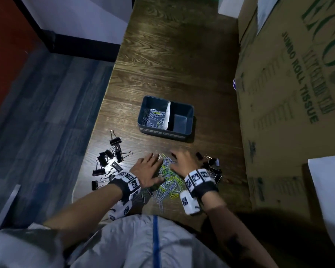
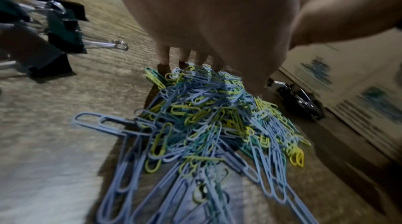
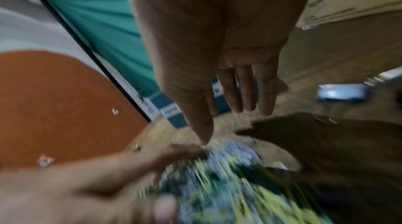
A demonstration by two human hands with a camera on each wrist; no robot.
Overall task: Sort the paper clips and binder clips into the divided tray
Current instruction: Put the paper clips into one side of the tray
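Observation:
A heap of blue, yellow and green paper clips (image 1: pixel 168 180) (image 2: pixel 213 124) lies on the wooden table near its front edge. My left hand (image 1: pixel 147 169) lies flat against the heap's left side, fingers straight, fingertips touching the clips. My right hand (image 1: pixel 182 161) (image 3: pixel 234 93) lies flat on the heap's right side, fingers straight. Black binder clips sit in two groups: one at the left (image 1: pixel 110 159) (image 2: pixel 63 33), one at the right (image 1: pixel 213 169) (image 2: pixel 302 102). The blue divided tray (image 1: pixel 190 113) stands beyond; its left compartment holds paper clips (image 1: pixel 153 118).
A large cardboard box (image 1: pixel 290 93) walls off the table's right side, close to the right binder clips. The table's left edge (image 1: pixel 97 122) drops to a blue-grey floor. White paper (image 1: pixel 329 190) lies at the near right.

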